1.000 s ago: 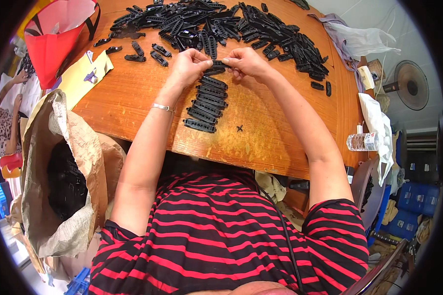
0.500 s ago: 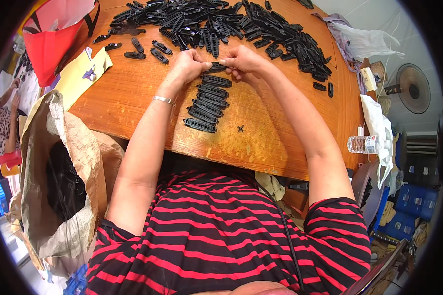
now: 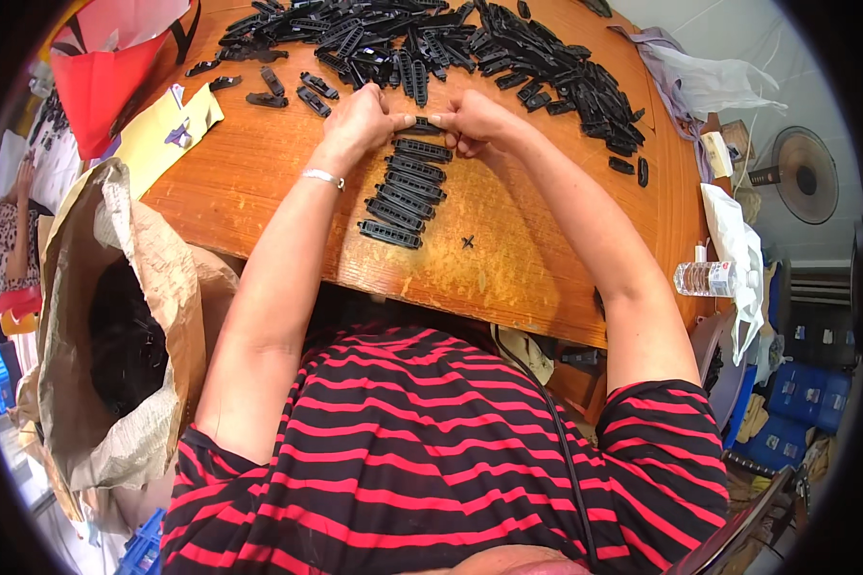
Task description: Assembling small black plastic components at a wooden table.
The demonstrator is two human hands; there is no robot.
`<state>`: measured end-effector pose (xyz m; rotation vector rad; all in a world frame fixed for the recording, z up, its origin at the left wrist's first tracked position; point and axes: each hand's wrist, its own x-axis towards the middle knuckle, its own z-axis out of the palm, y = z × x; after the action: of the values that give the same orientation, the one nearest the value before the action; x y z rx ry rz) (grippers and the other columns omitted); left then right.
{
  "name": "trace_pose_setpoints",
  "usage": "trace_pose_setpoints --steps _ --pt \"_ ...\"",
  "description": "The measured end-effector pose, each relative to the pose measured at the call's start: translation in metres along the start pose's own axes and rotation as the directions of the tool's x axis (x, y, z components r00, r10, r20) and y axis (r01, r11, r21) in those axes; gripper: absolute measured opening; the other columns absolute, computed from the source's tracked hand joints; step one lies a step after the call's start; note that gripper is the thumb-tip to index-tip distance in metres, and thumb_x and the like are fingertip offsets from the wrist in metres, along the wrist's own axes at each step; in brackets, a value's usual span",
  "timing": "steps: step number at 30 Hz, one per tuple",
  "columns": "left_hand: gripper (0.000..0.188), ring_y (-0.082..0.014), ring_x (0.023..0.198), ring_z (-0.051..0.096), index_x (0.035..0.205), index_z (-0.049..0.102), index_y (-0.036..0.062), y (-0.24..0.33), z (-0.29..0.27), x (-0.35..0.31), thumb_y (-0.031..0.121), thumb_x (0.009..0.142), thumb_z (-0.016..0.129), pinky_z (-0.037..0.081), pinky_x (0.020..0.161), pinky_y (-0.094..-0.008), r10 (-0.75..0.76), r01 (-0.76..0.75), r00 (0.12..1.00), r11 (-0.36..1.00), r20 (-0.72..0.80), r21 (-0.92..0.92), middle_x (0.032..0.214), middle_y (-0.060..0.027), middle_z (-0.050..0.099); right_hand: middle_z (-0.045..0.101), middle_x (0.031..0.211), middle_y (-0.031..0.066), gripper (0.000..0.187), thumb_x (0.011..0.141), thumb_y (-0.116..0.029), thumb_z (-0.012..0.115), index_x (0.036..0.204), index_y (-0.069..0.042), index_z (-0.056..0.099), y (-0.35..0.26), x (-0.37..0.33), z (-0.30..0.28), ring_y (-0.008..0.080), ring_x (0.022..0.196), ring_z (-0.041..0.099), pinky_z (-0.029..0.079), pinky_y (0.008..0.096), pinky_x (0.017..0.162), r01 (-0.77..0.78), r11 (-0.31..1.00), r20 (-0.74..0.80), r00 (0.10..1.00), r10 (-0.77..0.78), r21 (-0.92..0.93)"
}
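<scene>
- Pinching one black slotted piece (image 3: 422,126) by both ends, that's what we've got: the left grip (image 3: 360,120) has its left end, the right grip (image 3: 478,117) its right, thumbs showing.
- It lies crosswise between the two, just past the far end of the column of similar pieces (image 3: 408,198) on the wooden tabletop (image 3: 518,259). We can't tell whether it touches the wood or floats just above.
- Weight-wise we'd guess super light. Looks like moulded plastic, slim and full of slots, so fingertips should be plenty — no need for a whole fist.
- Stiffness: we'd bet fairly rigid lengthwise, since the ones in the column all look straight. The thin ribs between slots may be the weak spot, so we wouldn't squeeze the middle hard.
- Slippery? Maybe a bit, going by the slight sheen, but the narrow ends look like decent spots for thumb and finger.
- Best hold, in our view: the two ends, which leaves the slotted face clear.
- Picking singles out of the heap (image 3: 355,38) looks trickier — they're jumbled, overlapping and could snag, so we'd favour the loose pieces (image 3: 313,102) off to the left.
</scene>
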<state>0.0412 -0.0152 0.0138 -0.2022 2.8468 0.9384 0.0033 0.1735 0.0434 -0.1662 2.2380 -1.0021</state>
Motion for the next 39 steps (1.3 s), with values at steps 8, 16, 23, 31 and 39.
trace_pose_setpoints --steps 8,16,23,31,39 --pt "0.108 -0.0368 0.128 0.042 0.146 0.028 0.0115 -0.016 -0.010 -0.100 0.026 0.058 0.088 0.038 0.105 -0.0459 0.391 -0.391 0.920 0.899 -0.038 -0.196 0.139 -0.0234 0.040 0.063 0.106 0.0131 0.061 0.073 -0.028 0.079 0.125 -0.008 0.054 0.015 -0.033 0.005 0.0229 0.092 0.065 0.053 0.0379 0.082 0.272 0.799 -0.082 0.925 -0.370 -0.535" --pt "0.119 -0.0403 0.137 0.030 0.150 0.018 0.0186 -0.015 0.019 -0.133 0.018 0.055 0.089 0.025 0.112 -0.0501 0.416 -0.417 0.908 0.909 -0.041 -0.005 0.147 -0.0215 0.031 0.046 0.131 0.0174 0.103 0.056 -0.016 0.086 0.143 -0.015 0.031 -0.002 -0.047 0.021 0.0362 0.114 0.055 0.047 0.0426 0.096 0.433 0.633 0.182 0.888 -0.422 -0.642" --pt "0.113 -0.0393 0.131 0.037 0.148 0.024 0.0197 -0.014 0.025 -0.130 0.017 0.055 0.088 0.035 0.106 -0.0492 0.492 -0.509 0.859 0.851 -0.142 -0.129 0.142 -0.0197 0.035 0.047 0.130 0.0163 0.097 0.057 -0.015 0.086 0.140 -0.014 0.036 0.014 -0.039 0.020 0.0364 0.115 0.053 0.046 0.0432 0.098 0.466 0.703 0.125 0.868 -0.481 -0.538" --pt "0.094 -0.0408 0.117 0.048 0.143 0.034 0.0197 -0.004 0.033 -0.128 0.018 0.062 0.081 0.045 0.089 -0.0474 0.532 -0.576 0.790 0.814 -0.304 -0.071 0.137 -0.0206 0.037 0.055 0.121 0.0133 0.081 0.062 -0.012 0.083 0.134 -0.009 0.045 0.034 -0.028 0.013 0.0260 0.104 0.060 0.051 0.0355 0.091 0.582 0.779 0.084 0.810 -0.581 -0.232" --pt "0.090 -0.0403 0.103 0.057 0.141 0.037 0.0179 0.004 0.034 -0.132 0.015 0.062 0.081 0.051 0.078 -0.0463 0.552 -0.600 0.763 0.799 -0.337 -0.051 0.135 -0.0207 0.038 0.059 0.112 0.0031 0.068 0.074 -0.007 0.077 0.134 -0.009 0.046 0.044 -0.028 0.010 0.0065 0.076 0.059 0.051 0.0208 0.067 0.522 0.831 0.135 0.825 -0.549 0.192"
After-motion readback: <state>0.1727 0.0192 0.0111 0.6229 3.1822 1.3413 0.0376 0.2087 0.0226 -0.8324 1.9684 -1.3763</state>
